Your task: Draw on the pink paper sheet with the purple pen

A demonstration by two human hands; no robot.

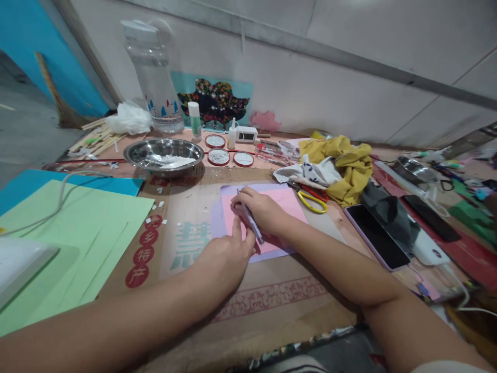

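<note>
My right hand (263,210) is closed around a pen (250,223) whose tip rests on a pink sheet (287,203). The pink sheet lies on a lilac sheet (217,217) on the cardboard-covered table. My left hand (222,259) sits just in front of it, fingers curled, with the index finger stretched out and pressing on the pink sheet's near edge. Yellow-handled scissors (312,199) lie right of the sheets.
A steel bowl (163,154) with white bits, three small red-rimmed lids (219,155), glue bottles and a tall clear jar (155,77) stand at the back. Green paper (77,228) lies left. Yellow cloth (345,166), a phone (375,235) and another bowl (413,171) are right.
</note>
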